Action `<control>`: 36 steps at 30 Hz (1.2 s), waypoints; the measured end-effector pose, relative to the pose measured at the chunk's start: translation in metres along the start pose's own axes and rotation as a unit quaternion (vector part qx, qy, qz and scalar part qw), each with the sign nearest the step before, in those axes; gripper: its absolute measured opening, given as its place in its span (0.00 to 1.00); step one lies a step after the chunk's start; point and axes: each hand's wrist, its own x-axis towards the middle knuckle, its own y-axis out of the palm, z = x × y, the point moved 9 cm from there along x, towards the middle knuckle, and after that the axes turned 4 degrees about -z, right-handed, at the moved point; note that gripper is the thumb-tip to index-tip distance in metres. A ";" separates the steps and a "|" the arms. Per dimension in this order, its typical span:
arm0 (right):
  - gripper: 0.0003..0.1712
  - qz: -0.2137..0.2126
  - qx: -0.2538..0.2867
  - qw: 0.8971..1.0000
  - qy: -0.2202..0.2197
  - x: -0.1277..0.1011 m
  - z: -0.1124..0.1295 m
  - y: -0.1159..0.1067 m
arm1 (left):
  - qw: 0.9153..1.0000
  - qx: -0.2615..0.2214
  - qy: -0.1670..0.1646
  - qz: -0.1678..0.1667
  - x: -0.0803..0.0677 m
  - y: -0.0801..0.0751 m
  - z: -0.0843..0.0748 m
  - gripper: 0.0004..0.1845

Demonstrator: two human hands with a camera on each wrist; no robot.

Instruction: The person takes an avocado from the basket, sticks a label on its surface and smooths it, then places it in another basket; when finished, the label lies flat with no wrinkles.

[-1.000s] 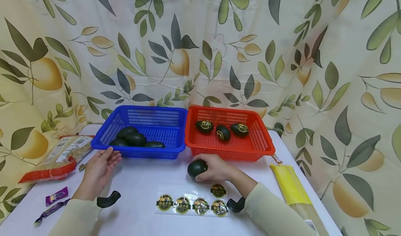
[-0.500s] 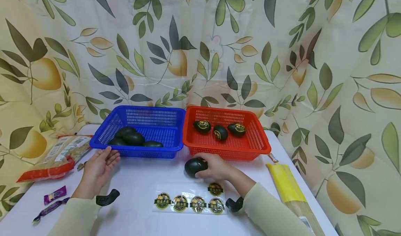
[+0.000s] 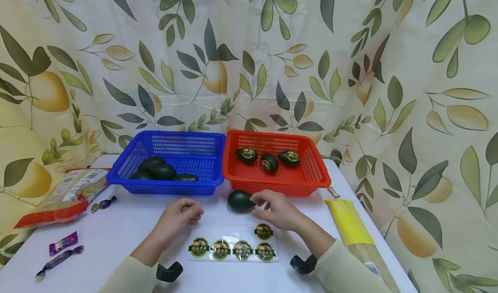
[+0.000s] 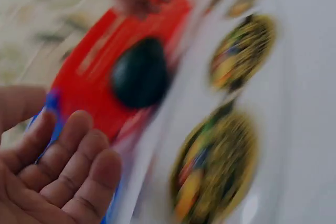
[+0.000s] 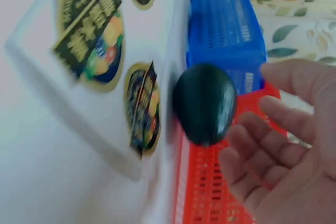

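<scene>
Right grip [image 3: 274, 207] beside smooth ovoid avocado [image 3: 240, 200]

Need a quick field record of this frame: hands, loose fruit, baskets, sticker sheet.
left hand: fingers loosely curled, holds nothing, above the table just left of the sticker sheet
right hand: open, fingertips at the loose dark fruit, not gripping it
loose dark fruit: on the table in front of the red basket, no sticker visible
sticker sheet: flat on the table, five round stickers
blue basket: unlabelled dark fruits
red basket: three stickered fruits
</scene>
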 end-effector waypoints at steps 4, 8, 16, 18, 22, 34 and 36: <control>0.14 0.038 -0.034 0.999 0.013 -0.008 -0.010 0.007 | 0.976 0.171 0.106 0.088 -0.014 0.058 -0.018 0.06; 0.14 0.079 -0.056 0.995 0.024 -0.016 -0.018 0.018 | 0.915 0.333 0.186 0.135 -0.026 0.106 -0.031 0.06; 0.12 0.083 -0.125 0.988 0.033 -0.022 -0.022 0.030 | 0.845 0.465 0.223 0.139 -0.024 0.149 -0.030 0.17; 0.10 0.074 -0.131 0.988 0.027 -0.024 -0.020 0.029 | 0.849 0.461 0.222 0.132 -0.023 0.150 -0.028 0.17; 0.09 0.057 -0.136 0.989 0.010 -0.027 -0.016 0.026 | 0.859 0.446 0.215 0.127 -0.021 0.150 -0.024 0.17; 0.07 0.057 0.069 0.994 0.063 -0.039 -0.012 0.002 | 0.876 0.415 0.195 0.152 -0.017 0.151 -0.021 0.18; 0.07 0.053 0.098 0.991 0.072 -0.040 -0.011 0.000 | 0.887 0.389 0.190 0.160 -0.016 0.149 -0.021 0.19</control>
